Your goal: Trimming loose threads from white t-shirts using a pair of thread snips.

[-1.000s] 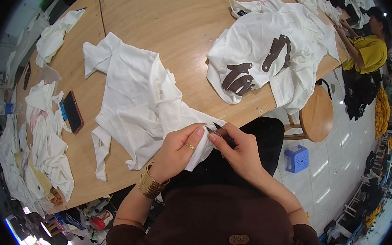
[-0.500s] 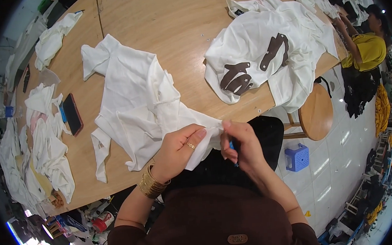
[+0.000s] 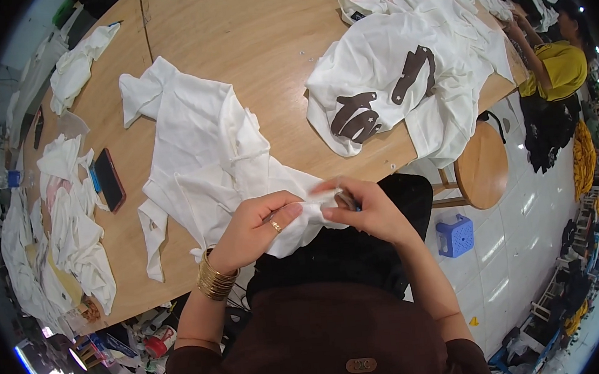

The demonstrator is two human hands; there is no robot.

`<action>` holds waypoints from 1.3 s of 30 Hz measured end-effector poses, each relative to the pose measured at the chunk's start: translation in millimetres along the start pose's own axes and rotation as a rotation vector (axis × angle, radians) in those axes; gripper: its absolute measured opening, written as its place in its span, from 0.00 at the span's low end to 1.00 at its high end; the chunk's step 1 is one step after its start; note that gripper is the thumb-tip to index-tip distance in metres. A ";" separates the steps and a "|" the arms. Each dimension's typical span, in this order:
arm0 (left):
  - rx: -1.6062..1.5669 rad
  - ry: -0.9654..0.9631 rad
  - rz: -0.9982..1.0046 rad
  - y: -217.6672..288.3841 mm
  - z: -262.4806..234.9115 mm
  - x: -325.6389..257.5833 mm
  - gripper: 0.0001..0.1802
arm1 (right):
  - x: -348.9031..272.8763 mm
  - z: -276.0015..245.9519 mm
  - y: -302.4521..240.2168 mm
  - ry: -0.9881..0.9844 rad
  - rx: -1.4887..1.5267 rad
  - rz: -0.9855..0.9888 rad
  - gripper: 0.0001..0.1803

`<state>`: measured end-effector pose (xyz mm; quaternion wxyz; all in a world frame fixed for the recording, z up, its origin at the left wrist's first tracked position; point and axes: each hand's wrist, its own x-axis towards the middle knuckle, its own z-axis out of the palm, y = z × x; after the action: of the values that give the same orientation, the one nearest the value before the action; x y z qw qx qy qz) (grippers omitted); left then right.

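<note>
A white garment (image 3: 197, 135) of thin cloth lies spread on the table, one end drawn over the near edge towards me. My left hand (image 3: 257, 229), with a ring and gold bangles, is closed on that end, thumb on top. At the same cloth end, my right hand (image 3: 368, 210) is curled, its thumb against the fabric and its fingers partly smeared by motion. A small blue tool (image 3: 349, 202) sits within the right hand, mostly hidden; its exact kind does not show.
A white garment with dark brown print (image 3: 414, 76) lies bunched at right. Left are a phone (image 3: 110, 179) and heaped white cloth (image 3: 73, 212). A wooden stool (image 3: 482, 165) and blue plastic stool (image 3: 455, 236) stand right of the wooden table (image 3: 252, 32). A person in yellow (image 3: 561, 68) works at far right.
My right hand has turned inward and moved slightly left over the cloth end, hiding more of the blue tool. My left hand has shifted a little left and down, still holding the garment.
</note>
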<state>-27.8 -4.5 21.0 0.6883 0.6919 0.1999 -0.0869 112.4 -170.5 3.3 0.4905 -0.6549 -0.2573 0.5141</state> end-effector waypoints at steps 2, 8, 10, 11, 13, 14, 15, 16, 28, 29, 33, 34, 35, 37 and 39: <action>0.065 0.027 0.090 -2.4 -9.9 -1.0 0.11 | 6.2 -2.7 10.6 0.017 -0.064 -0.030 0.13; 0.117 0.083 0.144 -14.4 -33.8 -2.6 0.10 | 1.5 -13.7 1.7 0.067 -0.059 0.004 0.13; 0.041 0.052 0.017 -15.7 -32.2 1.2 0.12 | -1.2 -10.4 -6.6 0.059 -0.053 -0.011 0.12; 0.093 0.004 0.105 -15.3 -27.0 5.8 0.15 | -1.9 -8.1 -9.8 0.051 -0.046 -0.026 0.12; 0.144 -0.043 0.195 -12.8 -15.9 11.0 0.19 | -1.9 -4.0 -12.8 0.033 -0.066 -0.052 0.09; 0.148 -0.094 0.242 -11.4 -10.2 12.0 0.22 | -1.5 -2.6 -14.2 0.017 -0.085 -0.077 0.07; 0.153 -0.146 0.288 -9.4 -4.2 12.8 0.25 | -0.9 -1.5 -16.4 0.016 -0.087 -0.078 0.07; 0.095 -0.096 0.262 -3.4 2.6 12.7 0.22 | -0.9 -0.8 -18.8 0.042 -0.145 -0.080 0.07; -0.406 0.033 -0.143 -8.1 1.3 5.4 0.15 | -16.9 11.5 -17.1 0.404 -0.291 -0.101 0.18; -0.407 0.033 -0.144 -9.7 1.6 4.4 0.15 | -19.4 15.4 -14.0 0.345 -0.234 -0.084 0.17; -0.468 0.060 -0.089 -12.3 3.7 1.0 0.16 | -26.2 28.8 -24.2 0.226 -0.277 -0.049 0.15; -0.480 0.053 -0.083 -10.7 4.4 0.9 0.16 | -26.1 30.7 -25.0 0.217 -0.318 -0.064 0.14; -0.480 0.051 -0.083 -8.3 5.3 1.3 0.16 | -25.0 31.3 -23.6 0.219 -0.318 -0.063 0.14; -0.423 0.020 0.014 -3.9 6.7 2.1 0.16 | -22.1 31.8 -18.9 0.220 -0.359 -0.107 0.14; -0.429 0.016 0.005 -3.8 6.4 2.3 0.16 | -21.7 32.5 -17.5 0.230 -0.375 -0.117 0.14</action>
<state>-26.3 -10.5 16.5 0.8185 0.5306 0.2174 -0.0352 77.9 -169.7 28.6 0.4153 -0.7729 -0.3280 0.3500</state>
